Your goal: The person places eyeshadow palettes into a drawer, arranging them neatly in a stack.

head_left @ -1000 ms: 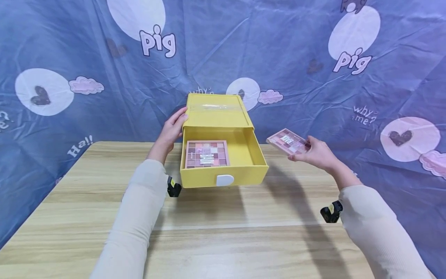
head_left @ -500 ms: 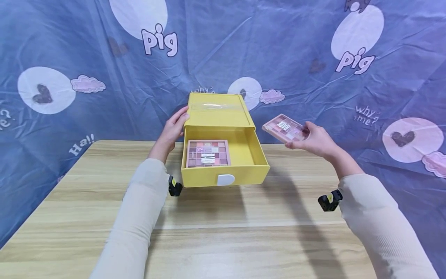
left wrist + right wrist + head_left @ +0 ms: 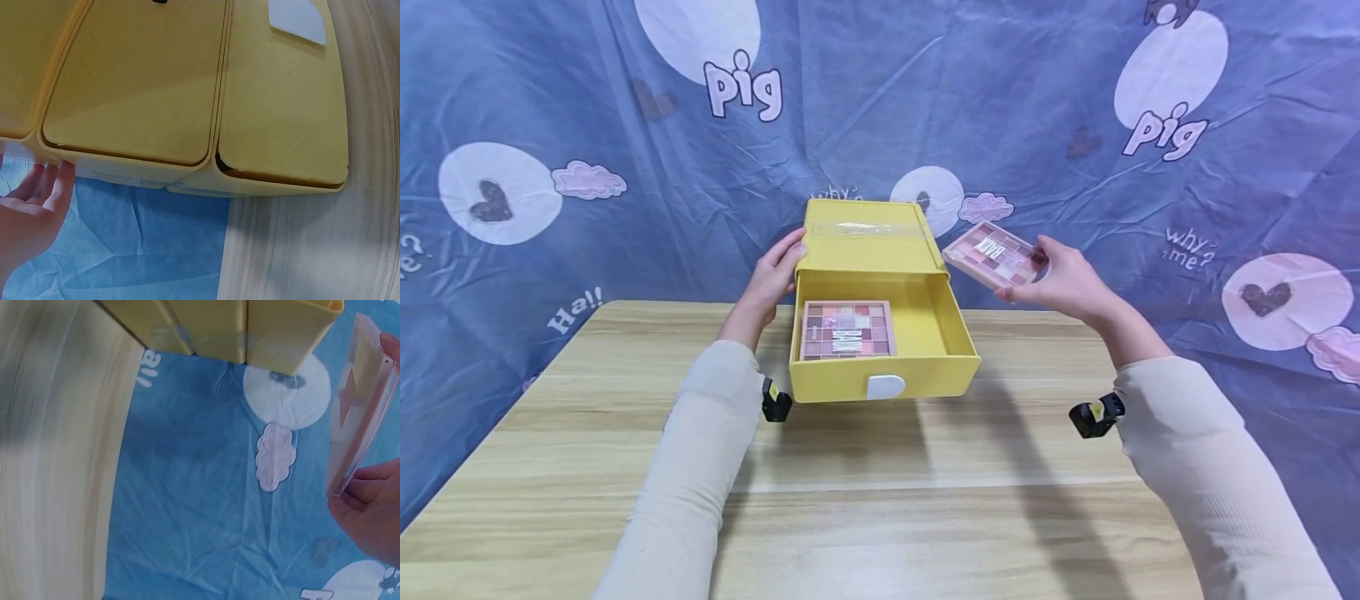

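Observation:
In the head view a yellow drawer unit (image 3: 868,237) stands with its top drawer (image 3: 925,379) pulled out. An eyeshadow palette (image 3: 847,329) lies flat in the left part of that drawer. My right hand (image 3: 1071,279) pinches a second eyeshadow palette (image 3: 996,254) by its edges, tilted, in the air just right of the unit. The right wrist view shows this palette (image 3: 359,406) nearly edge-on, held between thumb and fingers. My left hand (image 3: 772,279) rests on the unit's left side; in the left wrist view its fingers (image 3: 59,187) touch that side, nearly straight.
The unit stands at the back of a wooden table (image 3: 880,533), near a blue patterned cloth (image 3: 850,100). Two closed drawers (image 3: 131,81) show under the top one in the left wrist view. A white tab (image 3: 886,387) marks the top drawer's front.
My right hand has moved up and left with the eyeshadow palette, bringing it close to the unit's right side. The left hand, the drawer and the palette inside have stayed in place.

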The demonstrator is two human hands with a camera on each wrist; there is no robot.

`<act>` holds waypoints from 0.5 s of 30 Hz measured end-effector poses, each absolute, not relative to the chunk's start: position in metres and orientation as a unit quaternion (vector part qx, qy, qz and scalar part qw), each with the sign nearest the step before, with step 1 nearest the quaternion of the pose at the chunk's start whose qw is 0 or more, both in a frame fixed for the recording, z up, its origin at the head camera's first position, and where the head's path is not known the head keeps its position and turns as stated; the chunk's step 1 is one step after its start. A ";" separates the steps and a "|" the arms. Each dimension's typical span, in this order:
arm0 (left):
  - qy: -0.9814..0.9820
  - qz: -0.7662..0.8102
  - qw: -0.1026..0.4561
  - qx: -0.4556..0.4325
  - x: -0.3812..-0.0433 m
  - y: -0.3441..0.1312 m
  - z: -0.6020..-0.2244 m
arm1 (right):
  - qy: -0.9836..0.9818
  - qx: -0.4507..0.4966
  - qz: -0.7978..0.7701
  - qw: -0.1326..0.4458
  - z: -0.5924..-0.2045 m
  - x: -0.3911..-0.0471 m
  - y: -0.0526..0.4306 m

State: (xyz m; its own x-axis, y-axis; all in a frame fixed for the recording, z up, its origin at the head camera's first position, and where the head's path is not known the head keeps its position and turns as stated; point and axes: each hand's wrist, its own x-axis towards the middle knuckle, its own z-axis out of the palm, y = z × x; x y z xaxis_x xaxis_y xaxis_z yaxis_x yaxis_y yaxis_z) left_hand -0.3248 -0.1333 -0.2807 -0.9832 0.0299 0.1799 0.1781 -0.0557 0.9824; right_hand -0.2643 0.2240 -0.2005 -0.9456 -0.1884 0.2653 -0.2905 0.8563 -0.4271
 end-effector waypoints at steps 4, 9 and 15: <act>-0.688 -0.721 0.049 -0.074 -0.324 -0.133 -0.280 | -0.954 0.142 0.237 0.116 -0.198 -0.265 0.214; -0.689 -0.720 0.049 -0.073 -0.324 -0.134 -0.281 | -0.950 0.168 0.242 0.105 -0.197 -0.263 0.202; -0.688 -0.720 0.049 -0.075 -0.323 -0.133 -0.281 | -0.948 0.185 0.242 0.092 -0.199 -0.258 0.187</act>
State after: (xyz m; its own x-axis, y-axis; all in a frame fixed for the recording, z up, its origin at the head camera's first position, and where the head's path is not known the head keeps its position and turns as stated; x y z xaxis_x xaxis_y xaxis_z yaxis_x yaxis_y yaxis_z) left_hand -0.3234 -0.1333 -0.2810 -0.9839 0.0338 0.1757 0.1740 -0.0478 0.9836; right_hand -0.2582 0.1871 -0.1985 -0.9150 -0.3055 0.2634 -0.3944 0.8148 -0.4249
